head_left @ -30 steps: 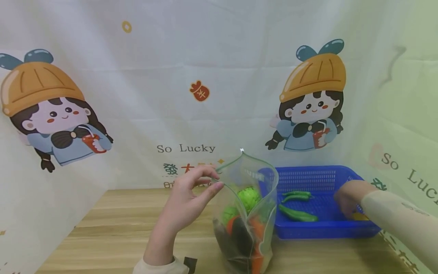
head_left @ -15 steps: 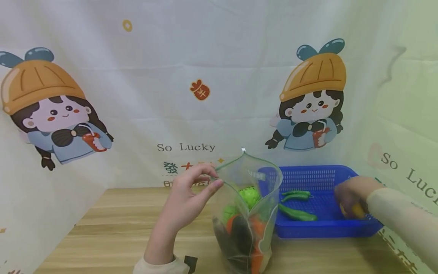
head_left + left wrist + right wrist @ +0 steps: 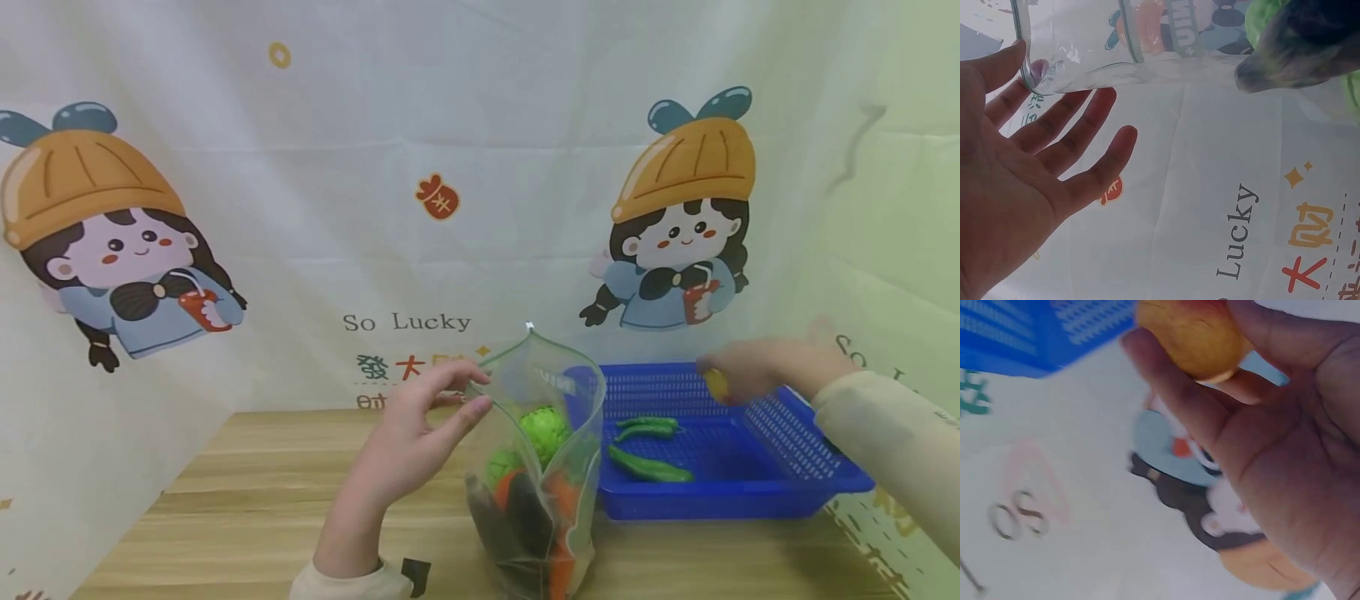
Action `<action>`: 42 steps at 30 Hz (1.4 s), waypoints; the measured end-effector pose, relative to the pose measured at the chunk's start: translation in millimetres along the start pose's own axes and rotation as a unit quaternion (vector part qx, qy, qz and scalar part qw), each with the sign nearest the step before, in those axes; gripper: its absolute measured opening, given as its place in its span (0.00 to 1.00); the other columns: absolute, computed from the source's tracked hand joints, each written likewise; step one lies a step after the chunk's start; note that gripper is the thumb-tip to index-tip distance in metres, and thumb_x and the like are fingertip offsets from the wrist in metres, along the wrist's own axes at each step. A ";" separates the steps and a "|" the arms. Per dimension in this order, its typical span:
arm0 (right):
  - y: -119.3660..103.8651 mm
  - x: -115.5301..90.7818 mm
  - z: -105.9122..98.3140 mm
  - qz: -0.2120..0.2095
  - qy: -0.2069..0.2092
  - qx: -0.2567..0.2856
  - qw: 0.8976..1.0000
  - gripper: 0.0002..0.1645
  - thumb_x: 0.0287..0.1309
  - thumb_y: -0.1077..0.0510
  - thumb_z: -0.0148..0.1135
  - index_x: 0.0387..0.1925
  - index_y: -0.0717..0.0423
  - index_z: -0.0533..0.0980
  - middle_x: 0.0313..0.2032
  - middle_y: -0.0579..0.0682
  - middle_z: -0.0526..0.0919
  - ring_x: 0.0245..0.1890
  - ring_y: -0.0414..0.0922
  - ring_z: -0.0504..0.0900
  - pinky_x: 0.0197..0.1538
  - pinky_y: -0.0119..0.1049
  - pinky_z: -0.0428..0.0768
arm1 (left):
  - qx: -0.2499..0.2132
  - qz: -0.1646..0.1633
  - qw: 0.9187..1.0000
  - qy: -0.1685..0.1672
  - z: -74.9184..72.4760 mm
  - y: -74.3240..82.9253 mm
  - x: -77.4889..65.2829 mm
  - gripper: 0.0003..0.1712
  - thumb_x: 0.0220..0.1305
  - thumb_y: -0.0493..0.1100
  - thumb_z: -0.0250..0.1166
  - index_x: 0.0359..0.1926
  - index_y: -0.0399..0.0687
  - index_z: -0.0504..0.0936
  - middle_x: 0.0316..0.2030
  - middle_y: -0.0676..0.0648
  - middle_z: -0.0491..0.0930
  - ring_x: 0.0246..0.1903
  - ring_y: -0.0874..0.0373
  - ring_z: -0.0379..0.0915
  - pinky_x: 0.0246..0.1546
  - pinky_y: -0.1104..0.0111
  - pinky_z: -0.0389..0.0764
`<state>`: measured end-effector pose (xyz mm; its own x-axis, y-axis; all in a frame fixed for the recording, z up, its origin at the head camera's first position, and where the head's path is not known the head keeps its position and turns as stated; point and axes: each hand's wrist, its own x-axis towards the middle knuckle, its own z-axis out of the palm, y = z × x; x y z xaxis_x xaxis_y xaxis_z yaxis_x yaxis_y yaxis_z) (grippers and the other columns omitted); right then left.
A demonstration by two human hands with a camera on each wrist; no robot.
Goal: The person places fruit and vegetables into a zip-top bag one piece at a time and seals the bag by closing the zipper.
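A clear bag with a green-edged rim (image 3: 602, 392) stands open on the table. Left thumb and forefinger of my left hand (image 3: 408, 446) pinch that rim at its left; the other fingers spread beneath it in the left wrist view. Inside the bag are leafy green vegetables (image 3: 544, 429), dark eggplants (image 3: 525, 517) and orange carrots (image 3: 561, 567). Over the back right of a blue basket (image 3: 712, 504), my right hand (image 3: 765, 368) grips a round yellow-orange fruit (image 3: 1194, 340) with a reddish patch. Its fingers and thumb curl round the fruit in the right wrist view.
Green chili peppers (image 3: 651, 465) lie on the left of the basket floor. The basket stands close beside the bag. A printed cloth (image 3: 300, 250) hangs behind and along both sides of the wooden table (image 3: 247, 500). A small black patch (image 3: 416, 575) lies near the left sleeve.
My right hand has picked up the yellow fruit and raised it above the basket, moving up and left. The basket's right end reaches farther right. My left hand stays at the bag's rim.
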<state>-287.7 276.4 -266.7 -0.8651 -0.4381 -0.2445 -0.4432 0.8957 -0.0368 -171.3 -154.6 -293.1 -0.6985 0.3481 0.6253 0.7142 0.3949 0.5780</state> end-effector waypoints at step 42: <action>-180.3 -15.8 -61.2 -0.200 0.267 -0.055 0.941 0.17 0.77 0.57 0.61 0.62 0.54 0.80 0.55 0.50 0.84 0.51 0.47 0.87 0.52 0.44 0.90 | 0.072 -0.045 0.996 0.026 -2.5 3.6 -1.2 0.23 0.72 0.48 0.72 0.65 0.52 0.85 0.63 0.50 0.86 0.59 0.48 0.84 0.58 0.50 0.86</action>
<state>-208.4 117.1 -196.9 -0.6058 -0.7407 0.2904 -0.7545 0.6507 0.0857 -167.8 -155.8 -290.5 -0.7528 0.2625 0.6036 0.6327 0.5415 0.5536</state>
